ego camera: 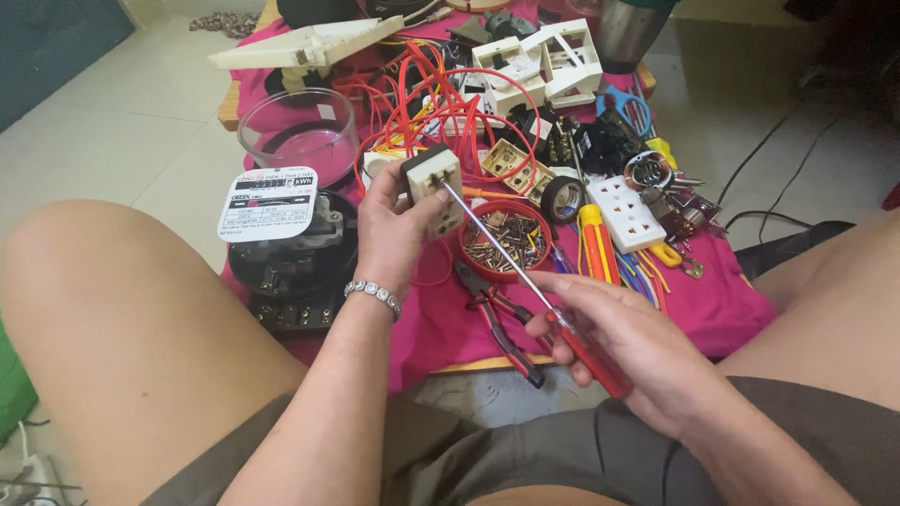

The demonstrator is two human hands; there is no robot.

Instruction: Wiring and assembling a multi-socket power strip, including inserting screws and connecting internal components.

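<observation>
My left hand (389, 230) holds a small cream and black socket module (434, 187) upright over the pink cloth. My right hand (623, 342) grips a screwdriver (525, 272) with a red handle; its long metal shaft runs up and left, and the tip touches the face of the socket module. Just behind the shaft sits a red round tub of screws (511, 241). Red-handled pliers (502, 323) lie on the cloth below the tub, between my two hands.
A black electricity meter (291, 253) with a white label sits left, its clear dome cover (298, 131) behind. Red wires (441, 103), white socket frames (544, 61), a white socket strip (626, 214), black tape (562, 199) and a yellow-handled screwdriver (597, 245) crowd the low table (228, 111). My bare knees flank it.
</observation>
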